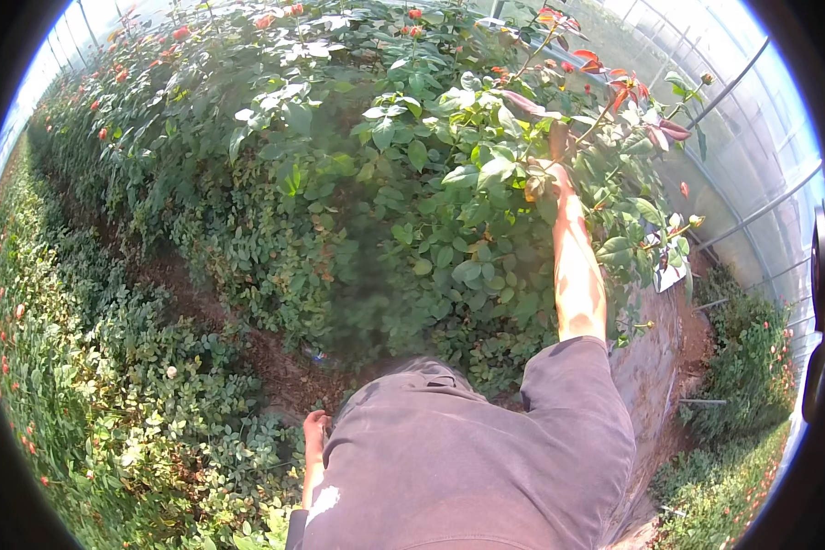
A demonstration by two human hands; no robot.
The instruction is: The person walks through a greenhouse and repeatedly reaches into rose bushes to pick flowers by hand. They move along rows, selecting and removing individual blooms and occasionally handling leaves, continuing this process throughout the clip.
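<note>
My right arm stretches forward into a tall rose bush (467, 206), and my right hand (555, 168) is among its leaves and stems at the right end of the row. Foliage covers much of that hand, so what its fingers touch is hidden. Dark red young leaves (625, 89) stand above and to the right of it. My left hand (316, 423) hangs low beside my dark shirt (454, 474), over the soil path. Its fingers look curled, and whether they hold anything is not visible.
A bare soil path (275, 364) separates the bush row from lower rose plants (144, 412) at left. Pale ground sheeting (650, 344) lies at right. Metal poles (760, 204) cross before the plastic greenhouse wall (742, 151). Red rose blooms (265, 22) top the row.
</note>
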